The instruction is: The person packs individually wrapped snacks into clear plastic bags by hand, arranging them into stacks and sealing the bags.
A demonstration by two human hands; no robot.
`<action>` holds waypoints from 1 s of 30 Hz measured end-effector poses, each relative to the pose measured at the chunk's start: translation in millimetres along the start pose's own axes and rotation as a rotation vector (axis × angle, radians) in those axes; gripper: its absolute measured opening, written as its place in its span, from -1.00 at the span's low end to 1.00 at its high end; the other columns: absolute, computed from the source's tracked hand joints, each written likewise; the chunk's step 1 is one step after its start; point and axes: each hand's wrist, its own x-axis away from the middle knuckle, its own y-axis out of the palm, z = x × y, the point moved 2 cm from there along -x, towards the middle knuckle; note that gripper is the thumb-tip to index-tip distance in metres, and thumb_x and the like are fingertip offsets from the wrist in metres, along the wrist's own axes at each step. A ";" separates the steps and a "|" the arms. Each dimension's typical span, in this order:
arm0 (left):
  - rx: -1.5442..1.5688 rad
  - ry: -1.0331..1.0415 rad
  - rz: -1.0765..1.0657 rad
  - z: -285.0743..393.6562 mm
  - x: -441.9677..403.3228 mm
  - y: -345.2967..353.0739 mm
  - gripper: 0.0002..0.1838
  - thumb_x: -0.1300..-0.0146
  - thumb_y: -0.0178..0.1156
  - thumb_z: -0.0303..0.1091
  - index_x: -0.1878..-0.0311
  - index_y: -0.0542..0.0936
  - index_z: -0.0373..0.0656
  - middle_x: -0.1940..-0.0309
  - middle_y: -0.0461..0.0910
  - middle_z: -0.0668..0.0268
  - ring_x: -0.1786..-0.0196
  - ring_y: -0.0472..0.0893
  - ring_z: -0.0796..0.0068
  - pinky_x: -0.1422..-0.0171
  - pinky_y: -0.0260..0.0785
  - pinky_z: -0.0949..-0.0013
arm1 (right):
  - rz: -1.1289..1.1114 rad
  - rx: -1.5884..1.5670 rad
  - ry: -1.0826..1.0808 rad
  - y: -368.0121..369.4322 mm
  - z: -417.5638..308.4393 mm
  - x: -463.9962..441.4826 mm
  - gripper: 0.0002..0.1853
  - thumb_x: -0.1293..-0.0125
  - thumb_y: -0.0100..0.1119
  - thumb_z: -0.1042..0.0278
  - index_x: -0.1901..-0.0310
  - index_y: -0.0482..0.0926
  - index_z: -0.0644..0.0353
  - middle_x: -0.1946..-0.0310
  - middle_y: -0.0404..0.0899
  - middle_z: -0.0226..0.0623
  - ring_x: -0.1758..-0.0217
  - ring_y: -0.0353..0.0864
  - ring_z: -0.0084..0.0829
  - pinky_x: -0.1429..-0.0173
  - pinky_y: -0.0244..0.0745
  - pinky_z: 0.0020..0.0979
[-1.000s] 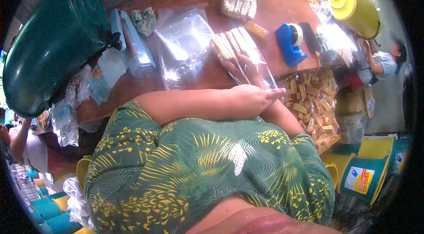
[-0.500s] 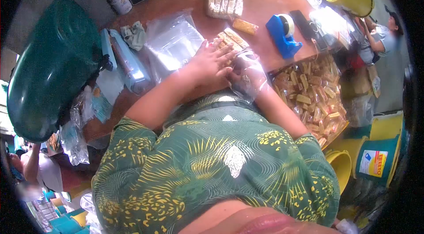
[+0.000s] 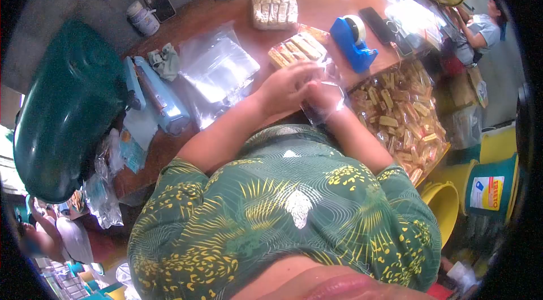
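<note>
Just in front of my body, my two hands meet over a clear plastic bag. My left hand point(image 3: 287, 86) has its fingers curled in at the bag's edge, though the fingertips are partly hidden. Loose film of the clear plastic bag point(image 3: 336, 78) lies around my right hand point(image 3: 324, 99) and its wrist, and the fingers look closed in it. Directly beyond the hands sits a row of wrapped golden snack bars point(image 3: 297, 49), apart from them. A stack of thin clear bags point(image 3: 218, 68) lies left of my left hand.
A blue tape dispenser point(image 3: 352, 45) and a phone point(image 3: 378, 25) stand right of the bars. Another bundle of bars point(image 3: 275, 9) lies farther back. A bin of loose wrapped bars point(image 3: 401, 113) is at right, a blue sealer point(image 3: 161, 96) at left. A co-worker point(image 3: 481, 31) is at far right.
My left hand has drawn back off the snack bars toward my right hand and its fingers have curled. The row of bars now shows more fully. The whole view has shifted slightly.
</note>
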 end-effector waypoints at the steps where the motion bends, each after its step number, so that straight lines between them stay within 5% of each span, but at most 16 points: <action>1: 0.222 -0.067 0.016 0.6 -3.5 4.1 -0.43 -0.50 0.18 -0.08 -0.40 0.43 -0.28 -0.28 0.55 0.07 -0.38 0.48 0.09 -0.47 0.31 0.18 | -0.050 0.172 0.057 -0.7 -4.4 -1.3 -0.45 -0.43 0.06 -0.04 -0.33 0.45 0.08 -0.31 0.48 -0.05 -0.31 0.51 -0.18 -0.40 0.36 -0.05; 3: 0.665 -0.206 0.044 5.3 -11.4 14.1 -0.38 -0.54 0.13 0.01 -0.42 0.40 -0.28 -0.27 0.54 0.09 -0.36 0.48 0.28 -0.45 0.30 0.24 | -0.273 0.694 0.211 -22.0 -72.0 -12.5 -0.47 -0.39 0.08 -0.04 -0.27 0.50 0.08 -0.29 0.49 -0.02 -0.31 0.49 -0.16 -0.39 0.35 -0.02; 6: 0.883 -0.408 0.151 -19.9 -2.4 35.5 -0.49 -0.59 0.06 -0.14 -0.40 0.40 -0.32 -0.23 0.54 0.16 -0.28 0.51 0.39 -0.41 0.35 0.25 | -0.167 0.395 0.176 -3.6 -21.5 -2.7 -0.42 -0.38 0.08 -0.09 -0.31 0.48 0.07 -0.31 0.48 -0.05 -0.46 0.33 -0.11 -0.42 0.31 0.06; 7: 0.959 -0.479 0.202 -19.8 -0.7 35.4 -0.51 -0.61 0.04 -0.17 -0.40 0.40 -0.34 -0.22 0.54 0.16 -0.27 0.51 0.41 -0.39 0.37 0.26 | -0.201 0.614 0.112 -11.8 -44.4 2.9 -0.43 -0.39 0.05 -0.09 -0.31 0.48 0.07 -0.32 0.48 -0.04 -0.46 0.34 -0.07 -0.45 0.28 0.08; 8: 0.786 -0.420 0.179 -28.4 -2.2 30.3 -0.50 -0.61 0.03 -0.14 -0.41 0.39 -0.31 -0.20 0.53 0.17 -0.23 0.52 0.38 -0.36 0.40 0.25 | -0.224 0.833 0.042 -20.4 -68.3 7.8 -0.43 -0.40 0.03 -0.09 -0.32 0.49 0.06 -0.32 0.48 -0.04 -0.46 0.35 -0.04 -0.48 0.25 0.11; 9: 0.628 -0.359 0.146 -38.4 -2.3 25.6 -0.49 -0.61 0.02 -0.10 -0.41 0.38 -0.28 -0.18 0.53 0.18 -0.19 0.54 0.35 -0.34 0.42 0.24 | -0.325 0.744 0.079 -57.5 -140.0 8.4 -0.45 -0.41 0.10 -0.01 -0.33 0.51 0.10 -0.31 0.51 0.01 -0.43 0.42 -0.01 -0.50 0.28 0.04; 11: 0.547 -0.416 0.106 -41.2 -4.1 14.1 -0.47 -0.62 -0.03 -0.03 -0.37 0.43 -0.30 -0.17 0.57 0.16 -0.11 0.61 0.36 -0.31 0.46 0.25 | -0.711 0.342 0.244 -77.9 -156.4 31.1 -0.43 -0.46 0.17 0.09 -0.41 0.42 0.15 -0.30 0.51 0.03 -0.38 0.47 0.01 -0.44 0.39 -0.07; 13: 0.353 -0.425 0.105 -59.7 0.8 4.7 -0.48 -0.63 -0.04 -0.08 -0.40 0.39 -0.30 -0.20 0.56 0.10 -0.22 0.57 0.31 -0.35 0.43 0.25 | -0.450 -0.089 -0.125 -77.5 -130.0 69.9 -0.51 -0.43 0.26 0.15 -0.32 0.54 0.15 -0.26 0.55 -0.01 -0.34 0.53 -0.03 -0.41 0.43 -0.12; 14: 0.253 -0.399 0.164 -70.2 5.9 1.4 -0.49 -0.62 -0.01 -0.12 -0.41 0.37 -0.32 -0.21 0.56 0.08 -0.23 0.56 0.31 -0.36 0.43 0.25 | -0.407 -0.243 -0.076 -92.5 -132.9 76.7 -0.61 -0.42 0.28 0.15 -0.13 0.66 0.24 -0.07 0.68 -0.05 -0.13 0.66 -0.05 -0.27 0.53 -0.14; 17: -0.037 -0.416 0.238 -46.5 8.7 -16.7 -0.52 -0.58 0.07 -0.20 -0.39 0.37 -0.33 -0.19 0.57 0.07 -0.20 0.58 0.32 -0.32 0.43 0.30 | -0.160 -0.208 0.226 -123.9 -77.0 106.2 -0.63 -0.41 0.26 0.18 -0.11 0.68 0.25 0.02 0.72 -0.04 -0.03 0.71 -0.05 -0.23 0.57 -0.15; 19: -0.282 -0.119 0.469 -19.8 9.0 1.6 -0.59 -0.49 0.14 -0.33 -0.30 0.46 -0.32 -0.13 0.60 0.03 -0.21 0.59 0.18 -0.35 0.41 0.23 | 0.058 0.022 0.385 -139.2 -7.6 128.4 -0.66 -0.42 0.20 0.33 -0.17 0.64 0.24 0.00 0.72 -0.04 -0.10 0.69 -0.07 -0.24 0.56 -0.17; 21: -0.082 0.059 0.246 -17.6 15.5 17.4 -0.70 -0.45 0.17 -0.36 -0.16 0.56 -0.30 -0.06 0.65 0.06 -0.17 0.63 0.20 -0.33 0.43 0.21 | 0.010 0.509 0.650 -160.9 62.4 149.6 -0.62 -0.40 0.12 0.42 -0.23 0.60 0.24 -0.02 0.72 -0.02 -0.10 0.69 -0.03 -0.23 0.57 -0.12; 23: 0.119 0.107 -0.045 50.2 6.6 38.5 -0.85 -0.40 0.22 -0.43 0.07 0.68 -0.26 0.03 0.71 0.11 -0.09 0.68 0.22 -0.26 0.49 0.21 | 0.006 0.543 1.133 -173.1 142.5 181.2 -0.55 -0.41 0.05 0.44 -0.32 0.54 0.14 -0.15 0.66 -0.01 -0.25 0.60 0.03 -0.33 0.49 -0.06; 25: 0.186 0.089 -0.314 46.5 2.9 52.4 -0.81 -0.27 0.27 -0.57 0.04 0.67 -0.25 0.11 0.70 0.09 -0.07 0.68 0.12 -0.22 0.51 0.18 | -0.089 0.823 1.014 -194.5 136.5 183.4 -0.53 -0.51 -0.14 0.30 -0.38 0.47 0.17 -0.30 0.51 0.15 -0.37 0.54 0.00 -0.43 0.41 0.01; 28: -0.008 -0.222 -0.076 12.1 8.1 52.0 -0.82 -0.30 0.27 -0.53 0.05 0.69 -0.21 0.10 0.70 0.12 0.02 0.69 0.19 -0.08 0.54 0.23 | -0.272 0.976 1.090 -205.5 168.6 189.6 -0.50 -0.52 -0.12 0.30 -0.46 0.40 0.00 -0.50 0.33 -0.12 -0.58 0.23 -0.02 -0.50 0.31 0.04; 30: -0.032 -0.231 -0.104 17.0 0.1 49.3 -0.83 -0.31 0.27 -0.52 0.05 0.70 -0.21 0.13 0.70 0.14 0.08 0.67 0.21 -0.01 0.53 0.24 | -0.517 1.074 1.046 -213.0 152.4 177.8 -0.46 -0.49 -0.05 0.31 -0.49 0.37 -0.05 -0.54 0.30 -0.29 -0.62 0.17 -0.03 -0.51 0.31 -0.02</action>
